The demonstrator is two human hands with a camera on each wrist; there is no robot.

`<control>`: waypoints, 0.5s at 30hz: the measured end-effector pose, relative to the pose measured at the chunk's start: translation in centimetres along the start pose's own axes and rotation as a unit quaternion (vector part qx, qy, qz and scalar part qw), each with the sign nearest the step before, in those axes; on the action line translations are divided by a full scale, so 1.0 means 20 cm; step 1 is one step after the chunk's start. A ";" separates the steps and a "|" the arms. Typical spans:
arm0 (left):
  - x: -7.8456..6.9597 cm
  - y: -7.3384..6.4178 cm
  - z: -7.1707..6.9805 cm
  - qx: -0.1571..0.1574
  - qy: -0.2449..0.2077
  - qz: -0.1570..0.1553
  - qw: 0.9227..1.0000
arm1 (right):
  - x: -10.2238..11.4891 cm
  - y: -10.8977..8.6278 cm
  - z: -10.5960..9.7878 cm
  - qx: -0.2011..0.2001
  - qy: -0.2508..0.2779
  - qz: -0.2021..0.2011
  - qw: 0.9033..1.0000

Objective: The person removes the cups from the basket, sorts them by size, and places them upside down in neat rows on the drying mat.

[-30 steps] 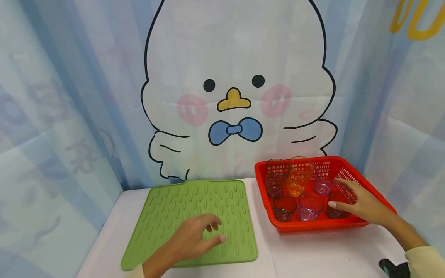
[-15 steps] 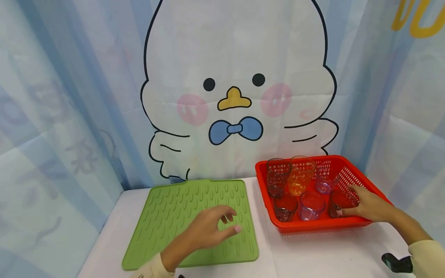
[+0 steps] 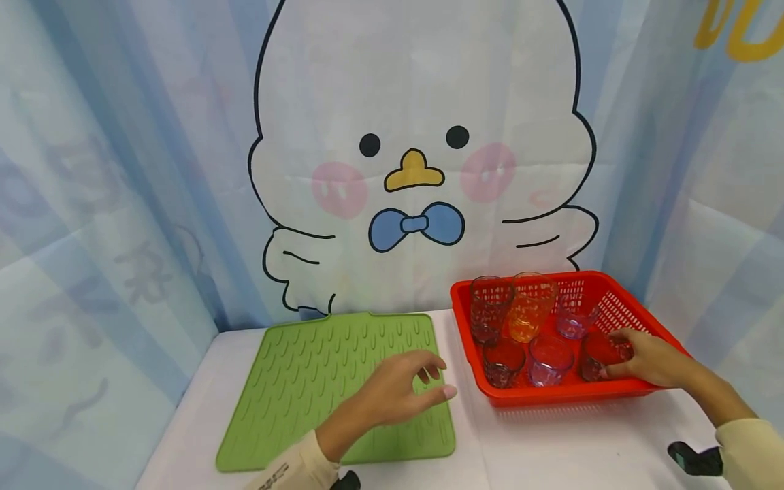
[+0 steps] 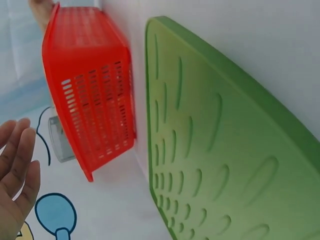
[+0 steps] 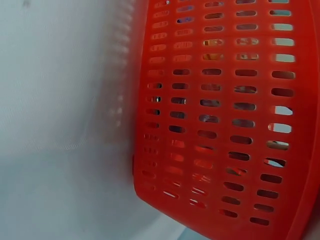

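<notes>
In the head view my right hand (image 3: 658,361) reaches over the near right side of the red basket (image 3: 569,396). Its thumb and fingers are curled round a short dark-tinted glass (image 3: 591,355), which stands upright in the basket's front right corner. The right wrist view has only the basket's slotted side, so the grip is hidden there. Over the right part of the green ridged mat (image 3: 324,388) hovers my left hand (image 3: 401,393), its fingers loosely bent and holding nothing. The left wrist view shows that hand (image 4: 17,172) apart from the basket (image 4: 97,95).
Beside the held glass stand a short purple glass (image 3: 550,364) and a short dark glass (image 3: 503,366). Behind them are a tall dark glass (image 3: 488,309), a tall amber glass (image 3: 528,316) and another purple glass (image 3: 574,325). A printed curtain (image 3: 416,102) hangs behind the white table (image 3: 527,442).
My right hand has lowered into the basket and closed round the short dark glass. The left hand has drifted to the right and slightly up, across the mat toward the basket.
</notes>
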State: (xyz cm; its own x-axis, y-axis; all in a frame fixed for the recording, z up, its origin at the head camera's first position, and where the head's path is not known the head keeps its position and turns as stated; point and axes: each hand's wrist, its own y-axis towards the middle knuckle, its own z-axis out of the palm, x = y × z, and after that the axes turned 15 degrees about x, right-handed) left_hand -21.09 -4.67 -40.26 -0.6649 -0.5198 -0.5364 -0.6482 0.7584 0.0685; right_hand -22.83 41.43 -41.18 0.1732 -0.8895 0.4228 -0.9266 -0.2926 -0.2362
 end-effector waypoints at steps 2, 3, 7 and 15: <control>-0.01 0.03 0.01 -0.001 -0.002 0.006 1.000 | 0.00 0.00 0.01 -0.010 0.002 -0.006 1.000; -0.01 0.04 0.02 -0.003 -0.002 0.009 1.000 | -0.01 0.00 0.02 -0.015 0.005 -0.010 1.000; -0.03 0.09 0.03 -0.010 0.003 0.012 1.000 | -0.01 -0.01 0.03 -0.035 0.016 -0.022 0.999; -0.10 0.17 0.04 -0.012 0.004 0.001 1.000 | 0.08 -0.06 0.01 -0.081 0.030 -0.014 0.996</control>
State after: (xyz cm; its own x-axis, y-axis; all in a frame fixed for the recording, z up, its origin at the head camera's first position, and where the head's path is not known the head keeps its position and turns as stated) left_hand -21.80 -0.78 -39.61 -0.6691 -0.5213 -0.5297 -0.6551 0.7503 0.0891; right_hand -21.39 40.28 -40.29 0.1835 -0.8579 0.4799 -0.9645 -0.2515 -0.0807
